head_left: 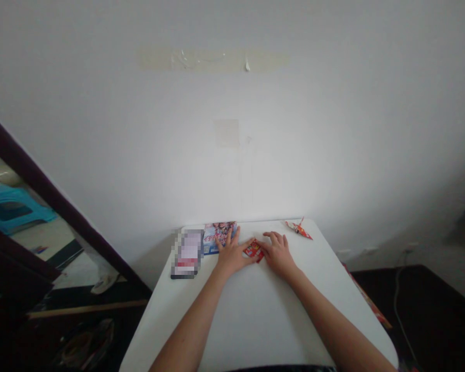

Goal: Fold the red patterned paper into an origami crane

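A small folded piece of red printed paper [252, 249] lies on the white table between my hands. My left hand [231, 254] is spread flat, its thumb and index finger touching the paper's edges from the left. Its other fingers reach over the lower right of a blue printed booklet or card [212, 240]. From the right, my right hand [278, 254] has its thumb and index finger closed on the paper's right side, the remaining fingers bent. Part of the paper is hidden under my fingers.
A folded red and white paper piece with pointed ends [299, 228] rests at the table's back right. A phone-like item [188, 254], blurred out, lies at the left edge. The white table [256, 320] meets the wall [294, 129]; a mirror with a dark frame [54, 191] leans at left.
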{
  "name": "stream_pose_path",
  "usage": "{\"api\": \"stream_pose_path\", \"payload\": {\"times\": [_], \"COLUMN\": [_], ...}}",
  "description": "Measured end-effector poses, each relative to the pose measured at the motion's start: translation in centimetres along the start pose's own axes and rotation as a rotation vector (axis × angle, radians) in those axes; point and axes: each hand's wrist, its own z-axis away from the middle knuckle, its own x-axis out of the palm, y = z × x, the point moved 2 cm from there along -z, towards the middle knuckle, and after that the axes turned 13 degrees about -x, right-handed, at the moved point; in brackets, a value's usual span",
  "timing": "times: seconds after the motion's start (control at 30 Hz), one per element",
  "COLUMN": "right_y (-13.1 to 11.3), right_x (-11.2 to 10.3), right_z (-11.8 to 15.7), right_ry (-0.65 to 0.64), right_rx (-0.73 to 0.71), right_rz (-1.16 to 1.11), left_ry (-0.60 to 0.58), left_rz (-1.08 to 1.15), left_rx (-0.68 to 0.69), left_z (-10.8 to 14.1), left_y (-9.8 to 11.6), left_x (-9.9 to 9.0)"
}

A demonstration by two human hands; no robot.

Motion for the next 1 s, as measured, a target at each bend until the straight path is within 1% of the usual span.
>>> {"api": "stream_pose_path", "payload": {"times": [0.13, 0.27, 0.43, 0.57, 0.83, 1.0], "right_y": [0.0, 0.1, 0.0, -0.2, -0.1, -0.1], "right_x": [0.2, 0.4, 0.7, 0.8, 0.2, 0.1], "right_z": [-0.1, -0.2, -0.3, -0.4, -0.5, -0.4], "right_ry": [-0.025, -0.038, -0.074, -0.074, -0.031, -0.046], "right_rx": [0.029, 0.025, 0.02, 0.01, 0.068, 0.087], "right_rz": [-0.005, -0.007, 0.03, 0.029, 0.008, 0.026], "left_ry": [0.055, 0.105, 0.092, 0.079, 0.133, 0.18], "left_rz": [0.01, 0.035, 0.054, 0.046, 0.038, 0.036], "left_rx": [0.013, 0.029, 0.011, -0.008, -0.005, 0.005], "left_z": [0.2, 0.3, 0.1, 0.1, 0.7, 1.2], "left_y": [0.1, 0.2, 0.1, 0.0, 0.1, 0.4], "left_x": [-0.1, -0.3, -0.2, 0.0, -0.3, -0.6]}}
